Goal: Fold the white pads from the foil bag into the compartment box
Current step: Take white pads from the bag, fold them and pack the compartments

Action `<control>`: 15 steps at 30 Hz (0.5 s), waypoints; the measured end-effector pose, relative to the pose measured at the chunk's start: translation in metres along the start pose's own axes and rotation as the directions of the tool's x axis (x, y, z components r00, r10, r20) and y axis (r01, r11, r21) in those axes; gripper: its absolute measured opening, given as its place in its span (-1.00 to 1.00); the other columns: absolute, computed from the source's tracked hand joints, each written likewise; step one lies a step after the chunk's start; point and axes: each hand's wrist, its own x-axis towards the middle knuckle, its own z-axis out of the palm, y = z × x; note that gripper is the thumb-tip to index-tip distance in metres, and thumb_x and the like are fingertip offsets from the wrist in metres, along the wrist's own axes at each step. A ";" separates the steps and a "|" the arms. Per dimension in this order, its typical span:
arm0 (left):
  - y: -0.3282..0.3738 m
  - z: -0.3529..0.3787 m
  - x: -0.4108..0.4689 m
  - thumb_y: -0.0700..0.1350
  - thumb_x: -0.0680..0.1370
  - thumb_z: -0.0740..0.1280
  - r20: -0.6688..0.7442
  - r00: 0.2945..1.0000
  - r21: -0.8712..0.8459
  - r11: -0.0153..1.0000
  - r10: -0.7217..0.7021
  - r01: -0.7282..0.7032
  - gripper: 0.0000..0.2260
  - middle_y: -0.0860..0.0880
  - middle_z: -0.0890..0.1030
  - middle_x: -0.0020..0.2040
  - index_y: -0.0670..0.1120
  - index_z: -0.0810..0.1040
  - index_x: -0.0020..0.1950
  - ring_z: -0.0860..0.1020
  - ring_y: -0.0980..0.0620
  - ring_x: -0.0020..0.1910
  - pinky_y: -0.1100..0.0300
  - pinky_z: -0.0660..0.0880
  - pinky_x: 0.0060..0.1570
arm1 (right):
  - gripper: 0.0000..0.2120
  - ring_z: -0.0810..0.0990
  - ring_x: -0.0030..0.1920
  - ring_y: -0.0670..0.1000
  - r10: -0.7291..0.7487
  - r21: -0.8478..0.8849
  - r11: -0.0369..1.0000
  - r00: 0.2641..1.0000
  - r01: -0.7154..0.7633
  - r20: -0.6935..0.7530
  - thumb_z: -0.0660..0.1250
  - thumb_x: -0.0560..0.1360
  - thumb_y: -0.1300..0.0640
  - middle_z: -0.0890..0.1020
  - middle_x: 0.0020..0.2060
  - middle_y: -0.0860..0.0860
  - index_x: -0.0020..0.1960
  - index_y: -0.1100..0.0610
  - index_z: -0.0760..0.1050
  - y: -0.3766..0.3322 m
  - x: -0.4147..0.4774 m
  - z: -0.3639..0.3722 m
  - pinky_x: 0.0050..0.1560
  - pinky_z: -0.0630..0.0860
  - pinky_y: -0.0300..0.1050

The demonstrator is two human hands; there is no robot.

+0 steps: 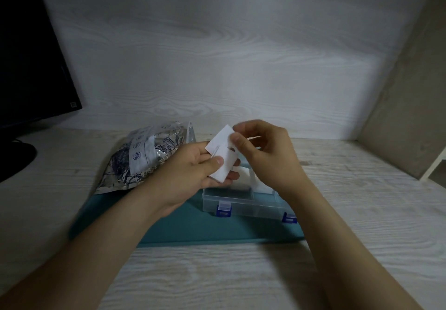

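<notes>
1. Head view: reaches in from the lower left with the left hand point(193, 167), palm turned upward, forearm angled toward the centre.
2. Pinches the white pad point(220, 159) in that hand, thumb pressed on the near face, fingers curled beneath.
3. Reaches in from the lower right with the right hand point(263, 150), wrist bent, fingers curled downward.
4. Pinches the pad's upper corner between right thumb and forefinger.
5. Holds the pad in the air over the far-left part of the compartment box point(241, 204), clear of it.
6. Shows further white pads point(261, 185) lying inside the box.
7. Shows the foil bag point(144, 157) lying just left of the box, partly on the teal mat point(193, 227).
8. Shows the box resting on that mat, on the wooden table point(362, 201), with a dark monitor point(29, 56) at far left.
</notes>
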 end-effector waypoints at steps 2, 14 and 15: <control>-0.001 0.000 0.000 -0.32 0.73 0.21 -0.006 1.000 0.009 1.000 0.006 -0.006 -0.76 -0.17 0.75 0.11 -0.22 0.56 0.35 0.74 -0.19 0.09 0.05 0.70 0.04 | -0.91 0.74 -0.13 -0.03 -0.030 0.139 0.990 0.999 0.028 0.018 0.45 0.61 0.19 0.76 -0.13 -0.01 0.07 0.19 0.70 -0.002 0.000 -0.002 -0.10 0.68 -0.15; 0.005 -0.001 0.005 -0.15 0.75 0.14 -0.091 0.989 -0.318 0.945 -0.117 0.083 -0.70 -0.28 0.71 0.15 -0.26 0.59 0.33 0.69 -0.10 -0.01 0.09 0.66 -0.13 | -0.94 0.71 -0.28 0.01 0.002 0.189 0.982 0.995 -0.020 0.099 0.48 0.56 0.29 0.77 -0.23 0.11 0.00 0.23 0.74 -0.008 -0.003 -0.008 -0.19 0.67 -0.15; 0.006 0.000 0.005 -0.15 0.75 0.15 -0.093 0.989 -0.325 0.942 -0.118 0.082 -0.70 -0.29 0.71 0.15 -0.27 0.59 0.32 0.68 -0.11 0.01 0.09 0.66 -0.13 | -0.94 0.74 -0.25 0.04 -0.009 0.157 0.988 0.995 -0.007 0.102 0.49 0.56 0.27 0.77 -0.22 0.09 0.00 0.22 0.75 -0.006 -0.003 -0.005 -0.16 0.69 -0.12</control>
